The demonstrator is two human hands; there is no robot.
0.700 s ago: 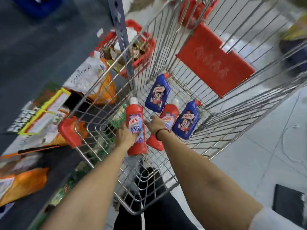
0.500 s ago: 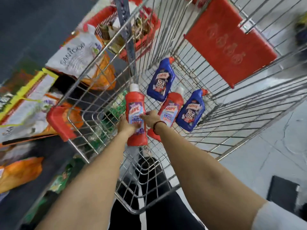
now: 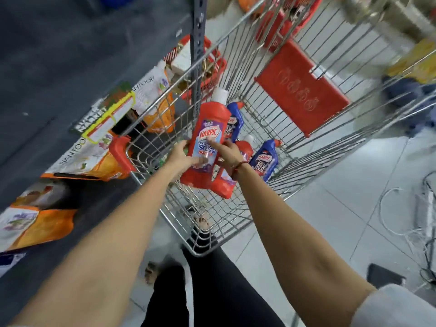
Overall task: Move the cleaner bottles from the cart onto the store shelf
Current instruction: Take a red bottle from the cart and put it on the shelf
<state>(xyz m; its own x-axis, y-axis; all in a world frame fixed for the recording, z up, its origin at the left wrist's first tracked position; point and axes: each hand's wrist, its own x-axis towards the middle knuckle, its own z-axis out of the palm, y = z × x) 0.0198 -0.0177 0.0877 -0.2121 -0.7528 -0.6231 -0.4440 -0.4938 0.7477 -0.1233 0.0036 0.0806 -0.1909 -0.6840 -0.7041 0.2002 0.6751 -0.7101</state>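
My left hand point(image 3: 179, 155) grips a red Harpic cleaner bottle point(image 3: 207, 128) with a white cap, held upright above the wire cart point(image 3: 205, 251). The fingers of my right hand point(image 3: 227, 153) rest on its label from the right, index finger stretched across it. A second red bottle point(image 3: 226, 187) lies in the cart just below, partly hidden. Two blue bottles lie on the cart floor, one behind the held bottle point(image 3: 236, 121) and one further right point(image 3: 265, 159). The dark shelf point(image 3: 47, 74) runs along the left.
Orange and white bags point(image 3: 92, 159) lie on the shelf beside the cart's red corner bumper point(image 3: 120, 152). A grey shelf upright point(image 3: 198, 55) stands against the cart's left side, with a red basket point(image 3: 212, 57) behind it. White cables point(image 3: 396, 208) lie on the tiled floor at right.
The red bottle in my left hand has risen from the cart floor and now stands higher, in front of a blue bottle. My right hand moved onto its label.
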